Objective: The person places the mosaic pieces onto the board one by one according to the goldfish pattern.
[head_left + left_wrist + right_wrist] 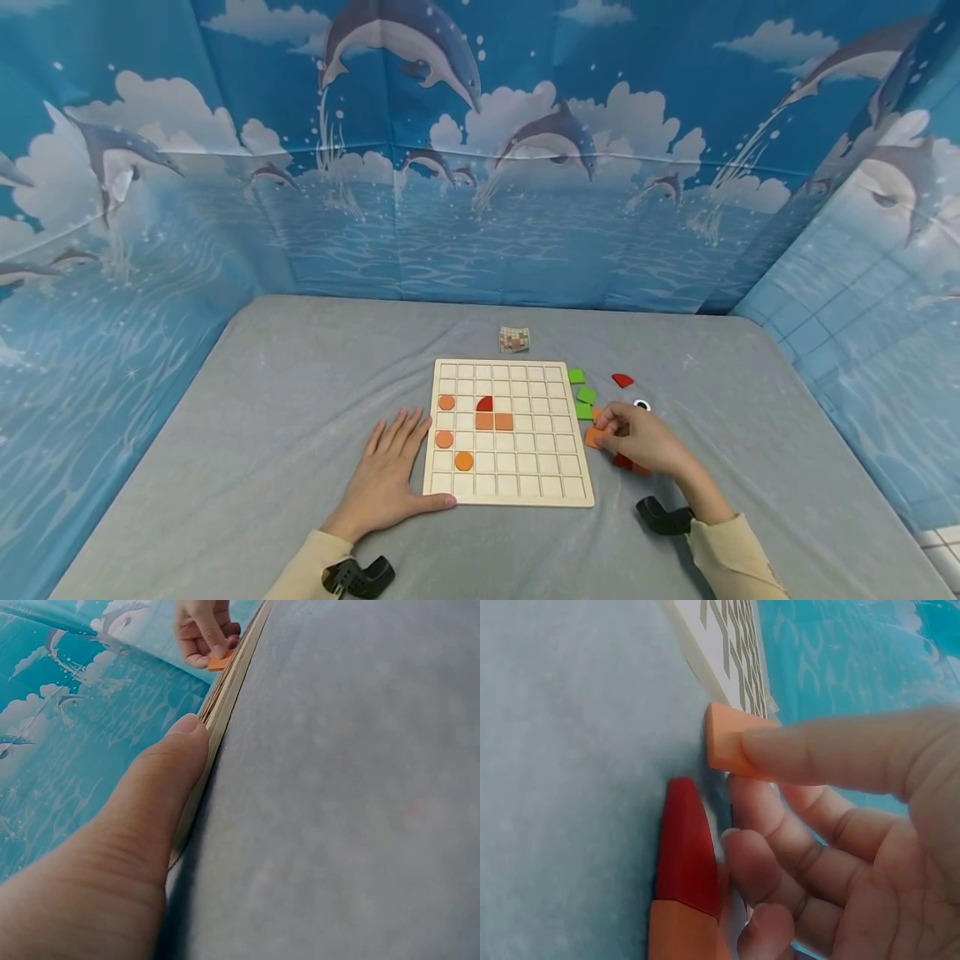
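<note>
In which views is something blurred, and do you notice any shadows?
Head view: light looks even, the board reads clearly; left wrist view: the grey cloth is soft and blurred, with a dark shadow beside the board's edge; right wrist view: cloth blurred again, the orange piece looks sharper.

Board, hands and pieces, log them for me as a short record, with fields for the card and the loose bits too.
Board: holds three orange discs, two orange squares, one red wedge
Left hand: fingers spread along the board's left edge, thumb at its near left corner
Right hand: pinches an orange tile, right of the board
Loose bits: three green tiles, another red wedge, others by the right hand
Card: beyond the board's far edge
</note>
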Tool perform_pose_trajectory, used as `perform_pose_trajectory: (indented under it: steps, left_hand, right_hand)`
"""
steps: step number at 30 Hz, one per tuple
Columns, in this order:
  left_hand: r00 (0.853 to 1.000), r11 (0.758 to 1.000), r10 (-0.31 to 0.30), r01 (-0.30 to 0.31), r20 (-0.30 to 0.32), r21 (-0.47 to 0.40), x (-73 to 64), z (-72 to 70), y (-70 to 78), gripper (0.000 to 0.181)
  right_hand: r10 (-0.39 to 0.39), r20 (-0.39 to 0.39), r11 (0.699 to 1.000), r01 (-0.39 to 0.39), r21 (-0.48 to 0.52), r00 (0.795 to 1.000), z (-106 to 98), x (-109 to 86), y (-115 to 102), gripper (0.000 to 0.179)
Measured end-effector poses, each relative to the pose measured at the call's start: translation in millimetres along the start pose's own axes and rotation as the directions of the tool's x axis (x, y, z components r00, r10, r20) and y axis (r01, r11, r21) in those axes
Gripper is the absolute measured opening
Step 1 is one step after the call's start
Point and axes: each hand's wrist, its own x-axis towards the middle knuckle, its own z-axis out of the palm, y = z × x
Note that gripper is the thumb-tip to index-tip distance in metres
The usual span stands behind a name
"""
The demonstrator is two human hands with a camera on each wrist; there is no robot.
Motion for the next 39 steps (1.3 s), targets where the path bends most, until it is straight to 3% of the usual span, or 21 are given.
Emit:
perform_pose_trajectory:
  steps: [6, 16, 22, 30, 39]
  left_hand:
    - [1.000, 1.000, -0.005, 0.005, 0.003, -0.004, -0.4, -0.4, 0.3, 0.117]
    - [1.000, 1.000, 0.000, 0.000, -0.007, 0.004, 0.3, 1.2, 0.0, 0.117]
    - [1.000, 1.000, 0.003, -0.003, -0.007, 0.002, 0.2, 1.2, -0.7, 0.117]
    - [1.000, 1.000, 0.006, -0.006, -0.007, -0.002, 0.0, 0.4, -0.7, 0.117]
    - [1.000, 1.000, 0.005, -0.005, -0.005, 0.010, 0.1, 0.1, -0.5, 0.117]
  right_hand:
    - [-0.018, 0.012, 0.996, 0.017, 0.089, 1.000, -1.3, 0.9, 0.2, 0.018]
    - [0.027, -0.045, 0.991, -0.021, 0.132, 0.999, 8.5, 6.4, -4.7, 0.018]
    - [-0.017, -0.039, 0.988, 0.023, 0.153, 0.999, 18.7, 13.2, -17.4, 0.015]
    - [-0.057, -0.045, 0.994, 0.061, 0.088, 0.997, 32.1, 26.8, -32.6, 0.013]
    - [-0.150, -0.011, 0.983, 0.150, 0.105, 0.989, 43.7, 40.6, -43.1, 0.009]
